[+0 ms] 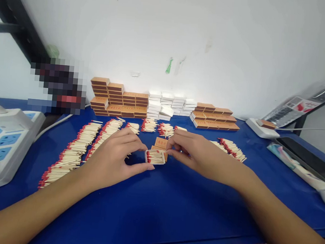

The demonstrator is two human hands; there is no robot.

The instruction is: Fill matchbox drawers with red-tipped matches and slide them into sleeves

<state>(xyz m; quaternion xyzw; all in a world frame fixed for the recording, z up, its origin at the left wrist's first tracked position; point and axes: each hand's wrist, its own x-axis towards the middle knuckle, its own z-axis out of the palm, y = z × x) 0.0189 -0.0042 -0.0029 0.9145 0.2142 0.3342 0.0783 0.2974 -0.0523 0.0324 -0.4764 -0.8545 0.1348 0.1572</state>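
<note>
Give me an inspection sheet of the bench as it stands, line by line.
Surface: blue table, matches spread over its far half.
Job's things: matchbox tray full of red-tipped matches; orange sleeve just behind it; loose matches in rows left and right.
Clutter: orange matchboxes and white trays stacked along the wall; phone at right.
Hands: left hand pinches the tray's left end; right hand has fingertips at its right end, grip unclear.
Cables: power strip at left, white cable beside it.
Surroundings: white wall; dark frame at upper left.
</note>
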